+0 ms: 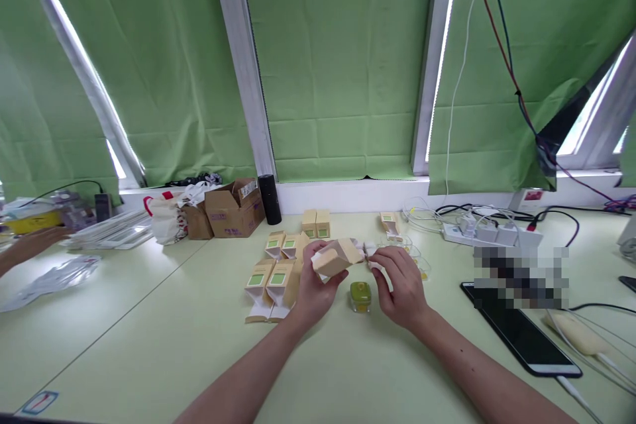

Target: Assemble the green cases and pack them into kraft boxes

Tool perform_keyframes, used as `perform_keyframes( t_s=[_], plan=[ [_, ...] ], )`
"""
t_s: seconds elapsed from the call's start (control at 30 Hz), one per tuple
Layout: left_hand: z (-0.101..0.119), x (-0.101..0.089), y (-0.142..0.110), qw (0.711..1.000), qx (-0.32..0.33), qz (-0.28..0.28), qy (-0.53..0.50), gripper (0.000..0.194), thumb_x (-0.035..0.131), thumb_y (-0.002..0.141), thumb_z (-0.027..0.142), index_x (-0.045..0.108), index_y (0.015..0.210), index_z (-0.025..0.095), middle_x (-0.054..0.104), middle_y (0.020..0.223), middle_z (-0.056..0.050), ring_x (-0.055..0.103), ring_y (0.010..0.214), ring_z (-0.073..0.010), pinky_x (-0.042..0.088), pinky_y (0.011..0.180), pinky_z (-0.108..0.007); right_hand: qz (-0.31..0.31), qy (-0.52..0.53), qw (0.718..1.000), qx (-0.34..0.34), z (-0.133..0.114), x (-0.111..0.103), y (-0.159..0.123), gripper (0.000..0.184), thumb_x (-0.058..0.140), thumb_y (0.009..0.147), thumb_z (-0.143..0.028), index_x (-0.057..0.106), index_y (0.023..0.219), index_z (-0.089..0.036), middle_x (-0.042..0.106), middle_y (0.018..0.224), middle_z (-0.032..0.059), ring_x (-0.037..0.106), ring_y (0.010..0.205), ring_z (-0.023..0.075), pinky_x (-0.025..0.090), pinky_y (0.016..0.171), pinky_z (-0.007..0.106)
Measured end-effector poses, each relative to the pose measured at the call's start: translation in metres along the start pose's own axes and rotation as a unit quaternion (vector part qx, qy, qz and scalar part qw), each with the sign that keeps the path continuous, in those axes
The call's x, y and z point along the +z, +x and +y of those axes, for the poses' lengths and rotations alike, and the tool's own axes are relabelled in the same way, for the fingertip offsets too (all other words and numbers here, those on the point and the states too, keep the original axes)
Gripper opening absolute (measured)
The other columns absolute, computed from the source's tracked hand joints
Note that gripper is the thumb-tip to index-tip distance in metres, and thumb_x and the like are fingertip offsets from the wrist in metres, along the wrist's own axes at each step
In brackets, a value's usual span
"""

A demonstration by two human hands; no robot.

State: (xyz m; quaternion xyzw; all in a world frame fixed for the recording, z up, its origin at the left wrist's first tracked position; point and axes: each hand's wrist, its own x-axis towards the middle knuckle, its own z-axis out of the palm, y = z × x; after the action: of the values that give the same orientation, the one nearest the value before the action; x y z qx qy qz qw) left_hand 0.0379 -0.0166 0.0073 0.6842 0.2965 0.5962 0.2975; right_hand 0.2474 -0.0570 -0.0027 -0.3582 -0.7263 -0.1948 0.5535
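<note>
My left hand (318,285) is wrapped around a small tan cardboard box (334,260), tilted above the table. My right hand (400,281) is just to the right of it, fingers pinched together near the box's end; what they grip is too small to make out. Below, between the two hands, a small clear jar with a green lid (360,296) stands on the table. To the left of my left hand lie several similar tan boxes (282,281) with green labels and white inner flaps folded out. Beyond the hands are small clear items (420,265), partly hidden.
Two tan boxes (316,223) stand farther back, and one open box (390,225) lies behind my right hand. A brown carton (234,209) and black cylinder (269,199) stand by the wall. At right are a tablet (519,331), cables and a power strip (491,236). Another person's hand (44,238) is far left.
</note>
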Motion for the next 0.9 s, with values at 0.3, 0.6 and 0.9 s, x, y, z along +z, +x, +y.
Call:
perform_keyframes(
  t_s=[0.3, 0.6, 0.9],
  plan=[
    [0.004, -0.004, -0.007, 0.958, 0.161, -0.013, 0.236, 0.026, 0.075, 0.083, 0.021, 0.06, 0.103, 0.028, 0.053, 0.136, -0.014, 0.043, 0.135, -0.0356, 0.039, 0.113, -0.059, -0.017, -0.009, 1.0, 0.015, 0.004, 0.003, -0.001, 0.03, 0.051, 0.097, -0.012, 0.061, 0.123, -0.025, 0.068, 0.11, 0.0123, 0.063, 0.103, 0.0303, 0.055, 0.086, 0.048],
    [0.001, -0.002, -0.007, 0.918, 0.29, 0.005, 0.269, 0.027, 0.061, 0.085, 0.006, 0.055, 0.102, 0.026, 0.048, 0.127, -0.012, 0.048, 0.123, -0.0311, 0.048, 0.1, -0.054, -0.015, -0.016, 1.0, 0.015, 0.007, 0.005, -0.002, 0.028, 0.053, 0.097, -0.011, 0.061, 0.121, -0.023, 0.069, 0.108, 0.0117, 0.062, 0.101, 0.0296, 0.054, 0.085, 0.047],
    [0.006, 0.001, -0.008, 0.942, 0.284, -0.024, 0.178, 0.043, 0.071, 0.086, 0.013, 0.054, 0.124, 0.024, 0.048, 0.139, -0.018, 0.051, 0.136, -0.0342, 0.052, 0.107, -0.055, -0.018, -0.016, 1.0, 0.014, 0.004, 0.003, 0.0, 0.031, 0.053, 0.096, -0.011, 0.06, 0.124, -0.024, 0.069, 0.109, 0.0115, 0.062, 0.101, 0.0301, 0.054, 0.085, 0.048]
  ],
)
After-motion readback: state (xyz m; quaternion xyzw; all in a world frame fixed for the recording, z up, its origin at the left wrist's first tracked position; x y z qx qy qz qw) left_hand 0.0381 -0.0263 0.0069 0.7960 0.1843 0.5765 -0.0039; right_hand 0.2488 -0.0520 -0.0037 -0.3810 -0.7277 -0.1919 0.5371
